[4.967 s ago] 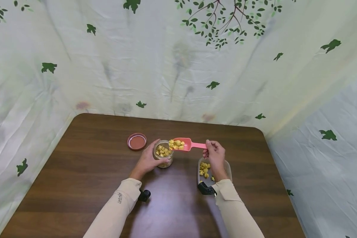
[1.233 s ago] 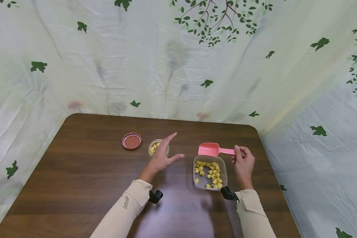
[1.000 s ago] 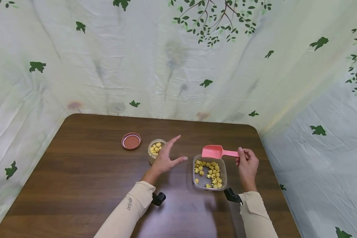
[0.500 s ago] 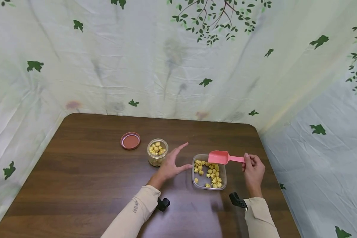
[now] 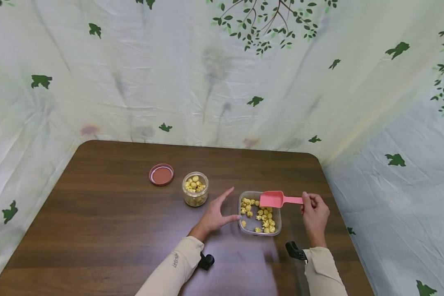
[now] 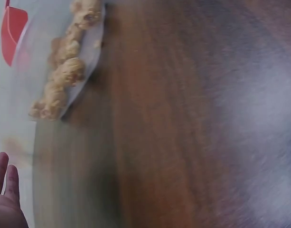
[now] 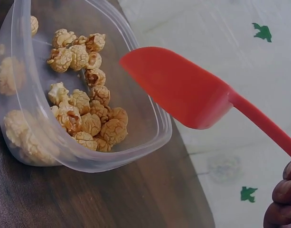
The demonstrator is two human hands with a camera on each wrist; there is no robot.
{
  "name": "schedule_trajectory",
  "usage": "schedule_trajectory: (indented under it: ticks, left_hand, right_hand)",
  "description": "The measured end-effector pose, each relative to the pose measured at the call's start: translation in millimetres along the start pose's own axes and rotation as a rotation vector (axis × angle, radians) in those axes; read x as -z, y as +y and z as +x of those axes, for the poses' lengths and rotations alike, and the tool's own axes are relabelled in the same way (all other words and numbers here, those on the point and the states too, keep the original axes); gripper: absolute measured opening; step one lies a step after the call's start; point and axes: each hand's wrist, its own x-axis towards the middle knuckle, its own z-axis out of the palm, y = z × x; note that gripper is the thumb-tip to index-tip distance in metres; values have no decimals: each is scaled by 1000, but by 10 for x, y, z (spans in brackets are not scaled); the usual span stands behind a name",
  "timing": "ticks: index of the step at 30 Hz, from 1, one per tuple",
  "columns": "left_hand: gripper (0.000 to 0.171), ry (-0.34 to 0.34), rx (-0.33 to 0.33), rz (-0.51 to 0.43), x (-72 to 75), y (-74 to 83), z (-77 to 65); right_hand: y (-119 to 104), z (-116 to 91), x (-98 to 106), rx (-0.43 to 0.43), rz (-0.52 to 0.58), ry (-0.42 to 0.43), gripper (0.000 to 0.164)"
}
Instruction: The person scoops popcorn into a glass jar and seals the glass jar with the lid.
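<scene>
My right hand [image 5: 315, 217] pinches the handle of a pink scoop [image 5: 271, 199], whose bowl hangs over the far right part of a clear plastic container [image 5: 241, 228]. In the right wrist view the scoop [image 7: 183, 90] carries nothing. Caramel popcorn [image 7: 90, 118] lies loose inside the container, some of the floor bare. My left hand [image 5: 213, 217] is spread with nothing in it, its thumb at the container's left rim; whether they touch I cannot tell. Behind that hand stands a glass jar [image 5: 195, 200] of popcorn, uncovered.
A red-brown jar lid [image 5: 161, 175] lies upturned left of the jar. Everything stands on a dark wooden table [image 5: 107, 213]. Behind it hangs a pale curtain [image 5: 192, 82] printed with leaves.
My left hand has let go of the jar and moved right to the container. The right hand has brought the scoop, earlier loaded with popcorn at the jar, over the container; its bowl is now bare.
</scene>
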Motion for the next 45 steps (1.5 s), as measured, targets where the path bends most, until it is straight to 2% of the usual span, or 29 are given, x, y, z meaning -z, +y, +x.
schedule_trajectory:
  ticks: [3,6,12,18,25,34,45]
  left_hand:
    - [93,-13,29,-14,-49,-32,-20]
    - [97,-32,44,-21,-96,-61,-33]
    - [106,-65,74,-17,-194,-117,-81]
    - [113,-85,103,-16,-275,-149,-109]
    - [116,-120,131,34,-339,-139,-95]
    - [117,-124,108,50,-419,-189,-46]
    - [116,-112,70,11,-455,-198,-20]
  right_hand:
    - [149,43,-22,1,-13,9,27]
    - [193,52,-37,33,-35,23,26]
    - [200,40,-71,111,-115,34,22]
    - [196,14,-103,181,-180,12,19]
    - [170,-18,-134,215,-205,-5,19]
    - [197,-45,-192,258,-240,15,16]
    - [248,-47,-243,290,-260,5,15]
